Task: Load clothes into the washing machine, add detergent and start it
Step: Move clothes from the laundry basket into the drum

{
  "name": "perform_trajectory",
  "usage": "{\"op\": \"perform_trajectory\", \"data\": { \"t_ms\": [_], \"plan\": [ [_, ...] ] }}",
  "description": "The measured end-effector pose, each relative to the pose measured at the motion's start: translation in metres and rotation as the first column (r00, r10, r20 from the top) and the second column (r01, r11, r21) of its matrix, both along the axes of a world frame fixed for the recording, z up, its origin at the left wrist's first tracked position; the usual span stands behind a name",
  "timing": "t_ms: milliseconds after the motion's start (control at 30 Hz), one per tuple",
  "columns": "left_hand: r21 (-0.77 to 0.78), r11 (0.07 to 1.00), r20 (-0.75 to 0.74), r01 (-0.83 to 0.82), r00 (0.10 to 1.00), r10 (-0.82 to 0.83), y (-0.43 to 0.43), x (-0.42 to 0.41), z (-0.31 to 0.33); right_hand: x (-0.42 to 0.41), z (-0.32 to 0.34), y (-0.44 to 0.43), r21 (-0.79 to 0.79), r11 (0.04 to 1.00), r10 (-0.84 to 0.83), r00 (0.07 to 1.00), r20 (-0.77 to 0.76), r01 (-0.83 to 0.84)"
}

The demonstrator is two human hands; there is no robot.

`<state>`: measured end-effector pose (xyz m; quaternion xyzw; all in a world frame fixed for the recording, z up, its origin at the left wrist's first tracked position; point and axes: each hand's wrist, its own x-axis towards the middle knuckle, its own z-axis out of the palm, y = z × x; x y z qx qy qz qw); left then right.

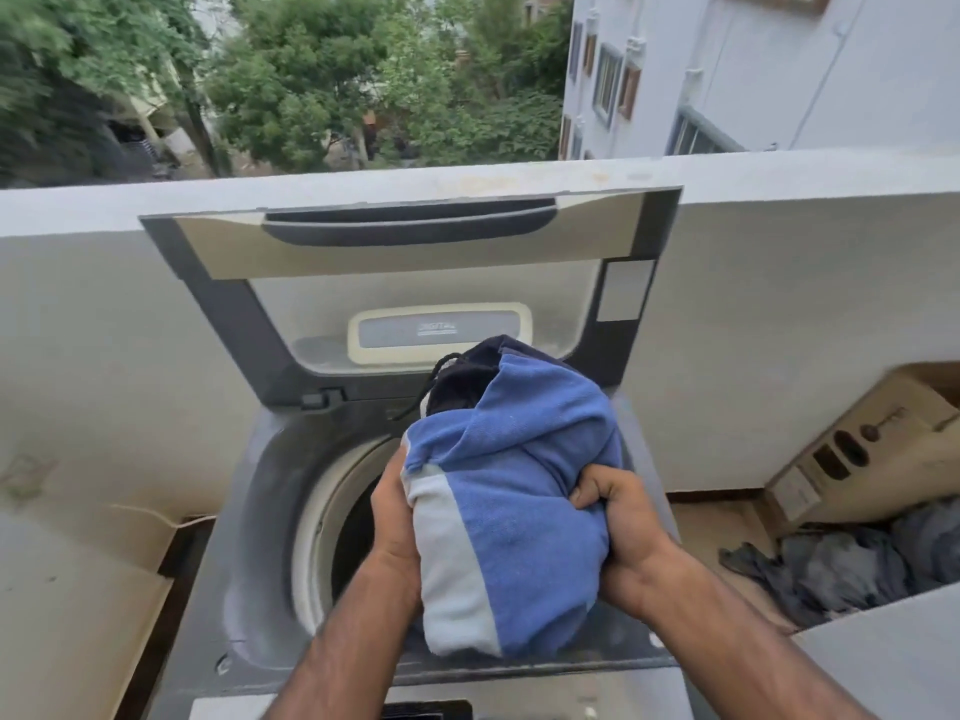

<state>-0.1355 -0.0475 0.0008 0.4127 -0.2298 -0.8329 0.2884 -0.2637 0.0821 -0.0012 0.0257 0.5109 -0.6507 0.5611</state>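
A bundle of clothes (511, 501), wrapped in a blue and pale grey towel with dark garments and a drawstring poking out on top, is held above the open drum (337, 522) of a grey top-loading washing machine (244, 589). My left hand (395, 517) grips the bundle's left side and my right hand (618, 517) clutches its right side. The machine's lid (415, 283) stands raised against the balcony wall. The bundle hides most of the drum opening.
A low balcony parapet (779, 200) runs behind the machine, with trees and a building beyond. A cardboard box (857, 454) and a heap of dark clothes (857, 563) lie on the right. Cardboard flaps (104, 563) sit on the left.
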Motion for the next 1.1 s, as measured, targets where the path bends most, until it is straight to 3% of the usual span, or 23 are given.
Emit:
{"op": "perform_trajectory", "data": {
  "t_ms": [133, 333, 500, 600, 833, 1100],
  "plan": [
    [0.037, 0.999, 0.105, 0.025, 0.994, -0.029, -0.029, 0.015, -0.03, 0.006, -0.031, -0.031, 0.113, 0.992, 0.063, 0.998, -0.006, -0.062],
    [0.197, 0.97, 0.225, 0.142, 0.956, -0.185, -0.052, 0.023, -0.067, 0.007, -0.076, -0.052, 0.328, 0.945, 0.034, 0.996, -0.083, -0.005],
    [0.165, 0.938, 0.359, 0.305, 0.867, -0.345, -0.06, 0.017, -0.092, 0.002, -0.107, -0.055, 0.464, 0.884, 0.041, 0.982, -0.185, 0.051],
    [0.141, 0.942, 0.429, 0.306, 0.838, -0.337, -0.065, 0.021, -0.109, 0.009, -0.109, -0.061, 0.519, 0.852, 0.091, 0.959, -0.268, 0.064],
    [0.155, 0.939, 0.485, 0.307, 0.805, -0.343, -0.082, 0.031, -0.141, 0.009, -0.091, -0.071, 0.475, 0.879, 0.129, 0.942, -0.311, 0.037],
    [-0.027, 0.882, 0.493, 0.47, 0.774, -0.397, -0.063, 0.019, -0.077, 0.007, -0.075, -0.049, 0.492, 0.87, 0.138, 0.945, -0.298, 0.029]
  ]
}}
